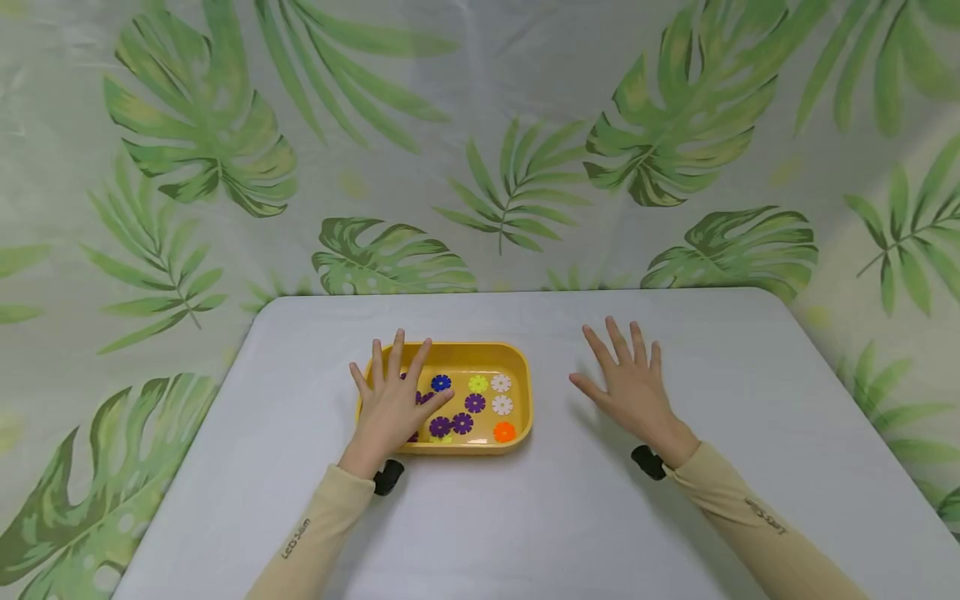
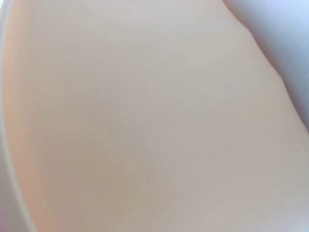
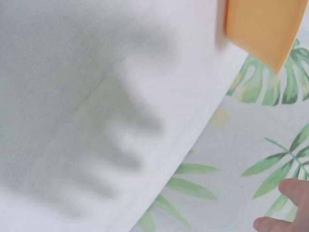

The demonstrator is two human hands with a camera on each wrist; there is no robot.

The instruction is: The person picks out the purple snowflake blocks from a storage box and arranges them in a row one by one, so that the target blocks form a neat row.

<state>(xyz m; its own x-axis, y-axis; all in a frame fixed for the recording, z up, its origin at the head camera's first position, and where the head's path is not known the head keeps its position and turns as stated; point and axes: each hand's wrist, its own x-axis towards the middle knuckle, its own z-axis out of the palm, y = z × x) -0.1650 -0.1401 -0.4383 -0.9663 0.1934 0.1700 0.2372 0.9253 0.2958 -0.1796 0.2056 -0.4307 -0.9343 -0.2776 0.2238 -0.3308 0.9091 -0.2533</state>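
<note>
My left hand (image 1: 392, 408), fingers spread, is over the left part of a yellow tray (image 1: 521, 375) and hides some of what lies there. Inside the tray are notched plastic discs: several purple discs (image 1: 475, 403), a blue disc (image 1: 441, 382), white discs (image 1: 501, 406), yellow-green ones (image 1: 477, 384) and an orange disc (image 1: 505, 432). To the right of the tray, my right hand (image 1: 633, 392) is spread above the table and holds nothing. Blurred skin fills most of the left wrist view. Two fingertips (image 3: 285, 224) and the tray's side show in the right wrist view.
A white cloth covers the table (image 1: 570, 517). Behind its far edge hangs a leaf-patterned curtain (image 1: 525, 100). A dark wrist camera (image 1: 648, 462) sits at the right wrist, and another strap device (image 1: 388, 477) at the left wrist. Hand shadows fall on the cloth.
</note>
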